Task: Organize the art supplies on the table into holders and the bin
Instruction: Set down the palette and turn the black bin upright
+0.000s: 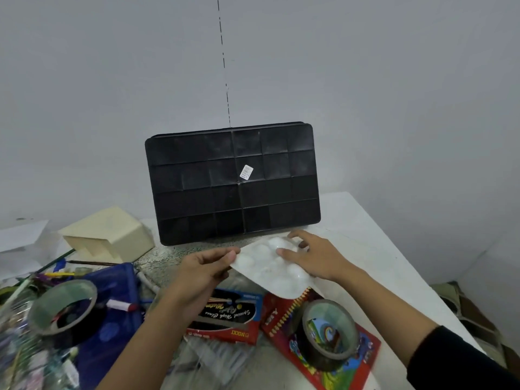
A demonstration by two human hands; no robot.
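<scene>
While clutter crowds the lower left of the frame, a grey tape roll [63,306] lies tilted on a blue pouch [118,280], with a red-capped marker [121,305] just beside it. Up from there, at middle left, a cream box holder [112,235] lies tipped on its side on the white table [380,243].

Centre frame now: the black bin [233,190] stands on its long edge against the wall, ribbed underside facing the camera, a small white sticker [246,172] near its middle.

Just below the bin, and here is the action, the left hand [202,271] pinches the left edge of the white paint palette [267,270], thumb on top. The palette sits tilted between the two hands, right in front of the bin's lower edge. On its right side the right hand [315,257] grasps it, thumb pressed on the wells, fingers arched over the far edge.

Under the hands lies a black-and-red box [230,313]. At lower right, a red coloured-pencil pack [363,353] carries a second tape roll [329,333].
</scene>
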